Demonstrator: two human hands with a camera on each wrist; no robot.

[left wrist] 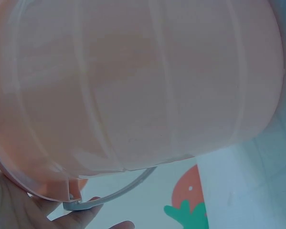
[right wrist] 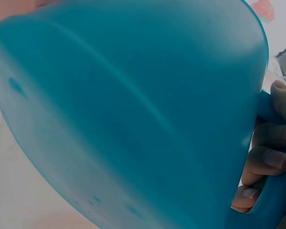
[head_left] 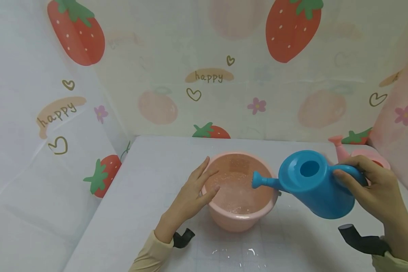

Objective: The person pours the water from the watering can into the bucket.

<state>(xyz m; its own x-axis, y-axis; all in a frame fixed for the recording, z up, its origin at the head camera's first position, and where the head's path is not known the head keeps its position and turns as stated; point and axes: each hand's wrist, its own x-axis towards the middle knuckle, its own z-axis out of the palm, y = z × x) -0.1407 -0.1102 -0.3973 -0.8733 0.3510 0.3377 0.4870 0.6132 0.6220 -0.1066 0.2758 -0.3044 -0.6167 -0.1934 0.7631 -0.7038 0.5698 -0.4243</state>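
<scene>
My right hand point(head_left: 377, 185) grips the handle of a blue watering can point(head_left: 319, 192), fingers curled through the loop in the right wrist view. The can is tilted, its spout point(head_left: 266, 182) pointing left over the right side of a pink bucket point(head_left: 236, 223). Water point(head_left: 236, 189) with small bubbles shows inside the bucket. At the bucket's left rim lies my left hand point(head_left: 193, 192), fingers spread and fairly straight, reaching over the edge. The left wrist view shows the bucket's ribbed wall point(left wrist: 133, 86) and its grey carrying handle point(left wrist: 119, 193), which overlaps my fingers.
Behind the blue can stands a pink watering can point(head_left: 368, 154), partly hidden. Water drops point(head_left: 251, 252) dot the white table point(head_left: 149, 181) in front of the bucket. A strawberry-printed sheet point(head_left: 224, 105) rises along the back and sides.
</scene>
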